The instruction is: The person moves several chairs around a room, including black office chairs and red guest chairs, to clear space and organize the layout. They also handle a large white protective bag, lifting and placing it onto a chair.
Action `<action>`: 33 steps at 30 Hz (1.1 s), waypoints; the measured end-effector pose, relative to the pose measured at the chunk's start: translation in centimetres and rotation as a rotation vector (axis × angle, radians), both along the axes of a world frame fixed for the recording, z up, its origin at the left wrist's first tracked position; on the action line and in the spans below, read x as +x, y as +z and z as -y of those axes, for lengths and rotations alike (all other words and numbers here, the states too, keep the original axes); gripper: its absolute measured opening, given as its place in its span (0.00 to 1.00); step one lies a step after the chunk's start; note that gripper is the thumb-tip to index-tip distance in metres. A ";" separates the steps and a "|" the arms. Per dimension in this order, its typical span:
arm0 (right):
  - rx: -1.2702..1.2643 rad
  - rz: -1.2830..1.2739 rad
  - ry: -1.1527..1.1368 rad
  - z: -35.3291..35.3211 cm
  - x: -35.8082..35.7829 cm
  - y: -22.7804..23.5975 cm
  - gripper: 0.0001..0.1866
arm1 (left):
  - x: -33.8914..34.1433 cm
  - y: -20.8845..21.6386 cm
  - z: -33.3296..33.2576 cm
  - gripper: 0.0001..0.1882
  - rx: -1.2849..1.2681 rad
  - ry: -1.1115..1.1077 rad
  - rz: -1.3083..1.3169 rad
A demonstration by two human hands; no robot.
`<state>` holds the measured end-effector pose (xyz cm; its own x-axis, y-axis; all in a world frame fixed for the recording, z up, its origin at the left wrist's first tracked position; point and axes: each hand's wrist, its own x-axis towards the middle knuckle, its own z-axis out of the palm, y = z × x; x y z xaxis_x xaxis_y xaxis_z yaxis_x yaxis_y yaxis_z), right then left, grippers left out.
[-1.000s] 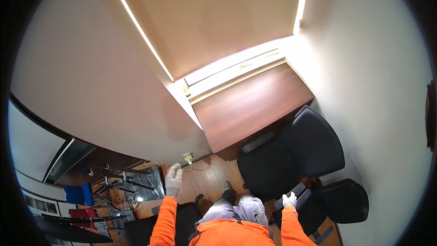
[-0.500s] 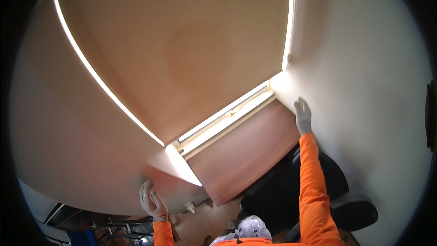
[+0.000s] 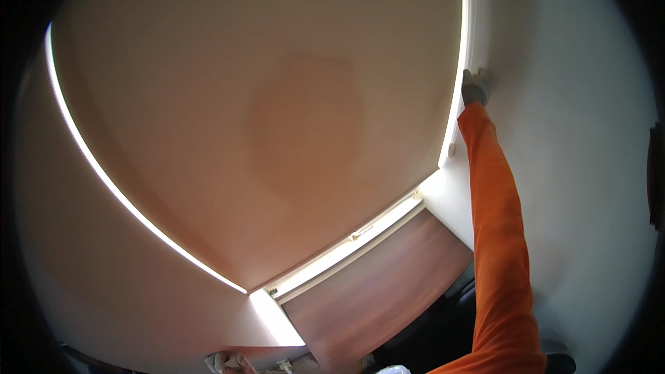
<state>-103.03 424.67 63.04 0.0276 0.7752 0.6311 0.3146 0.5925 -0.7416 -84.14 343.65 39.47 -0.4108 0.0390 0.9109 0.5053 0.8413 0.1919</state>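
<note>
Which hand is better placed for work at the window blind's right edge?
Probably the right hand: it is up beside that edge of the blind, while the left hand is at the picture's bottom.

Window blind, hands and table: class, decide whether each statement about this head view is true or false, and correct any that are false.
1. The right hand is beside the right edge of the blind. True.
2. The right sleeve is blue. False; it is orange.
3. The table has a brown top. True.
4. The blind reaches right down to the table. False; a bright gap shows between them.
5. The left hand is near the picture's lower edge. True.
</note>
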 end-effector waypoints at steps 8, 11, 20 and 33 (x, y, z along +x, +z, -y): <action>-0.247 -0.479 0.635 -1.3 -3.9 2.5 0.27 | -1.1 -1.5 0.5 0.20 -0.063 0.013 -0.062; -0.156 -0.561 0.816 -1.5 -2.9 7.6 0.21 | -1.6 -2.0 1.1 0.20 -0.099 -0.017 -0.034; 0.195 -0.428 0.349 2.4 3.6 15.4 0.35 | -0.5 -1.4 -0.5 0.20 -0.083 0.148 -0.026; 0.259 -0.108 0.235 1.9 13.9 -1.3 0.33 | 0.1 -3.2 -1.6 0.19 -0.238 0.353 -0.039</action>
<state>-89.18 422.74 61.75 -0.0556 0.5827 0.8108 0.0756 0.8121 -0.5786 -84.00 345.25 36.31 -0.4023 0.1129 0.9085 0.1812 0.9825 -0.0418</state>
